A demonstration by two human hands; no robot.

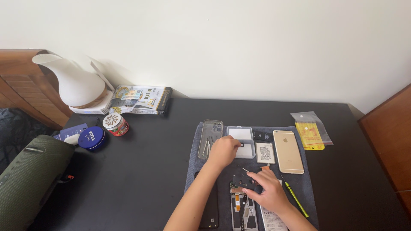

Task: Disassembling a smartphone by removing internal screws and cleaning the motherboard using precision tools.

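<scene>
The opened grey smartphone chassis (242,205) lies under your flat, open right hand (267,191), while your left hand (223,150), fingers pinched together, reaches into the small clear plastic parts box (240,133).

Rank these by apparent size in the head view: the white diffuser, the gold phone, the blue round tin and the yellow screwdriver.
1. White diffuser, clearly largest.
2. Gold phone.
3. Blue round tin, smaller than the phone.
4. Yellow screwdriver: long but very thin, so least area. It lies nearer the camera, which makes it look bigger.
</scene>
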